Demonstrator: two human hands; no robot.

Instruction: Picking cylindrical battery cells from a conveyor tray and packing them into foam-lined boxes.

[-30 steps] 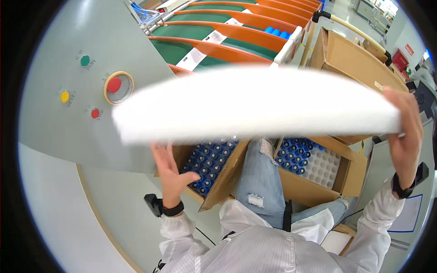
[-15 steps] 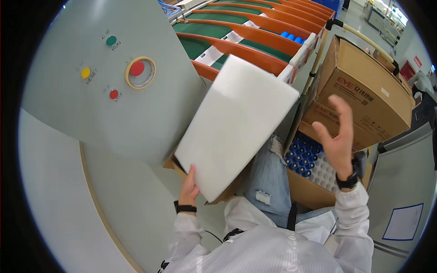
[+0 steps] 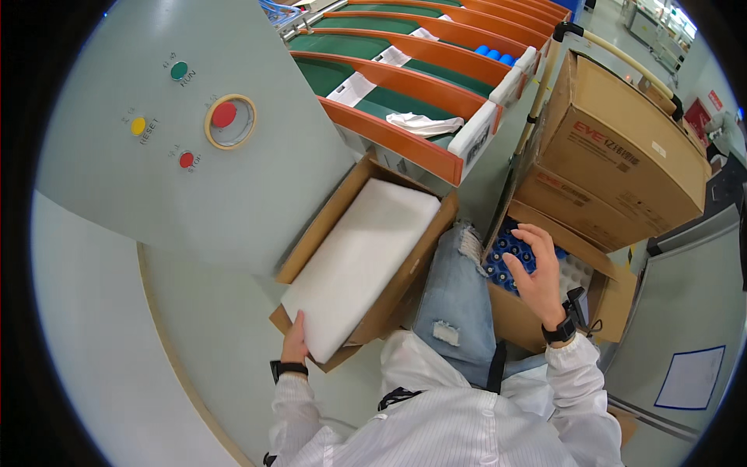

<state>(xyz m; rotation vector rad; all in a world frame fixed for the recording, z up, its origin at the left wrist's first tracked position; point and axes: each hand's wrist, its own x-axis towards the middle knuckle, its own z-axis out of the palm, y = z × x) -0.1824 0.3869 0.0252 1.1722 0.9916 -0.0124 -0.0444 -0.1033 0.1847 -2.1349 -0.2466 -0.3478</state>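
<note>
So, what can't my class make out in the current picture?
Head view throughout:
What lies under the white slab: covered by it.
Most fingers of the left hand: hidden by the slab or the hand itself.
Some contents of the right carton: behind the right hand.
Any detail on the blue-edged paper: too small and faint.

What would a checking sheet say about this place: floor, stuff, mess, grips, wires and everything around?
Surface: pale floor, partly hidden.
Job's things: white foam sheet in left carton; blue cylinders in right carton.
Clutter: crumpled white item on nearest green lane; tape roll around red button.
Grips: left grip touches foam sheet, fingers mostly hidden; right grip open, seen over right carton, holding nothing.
Cables: thin blue lines, cables or tubes, at the top.
Surroundings: grey panel left, stacked cartons right.
</note>
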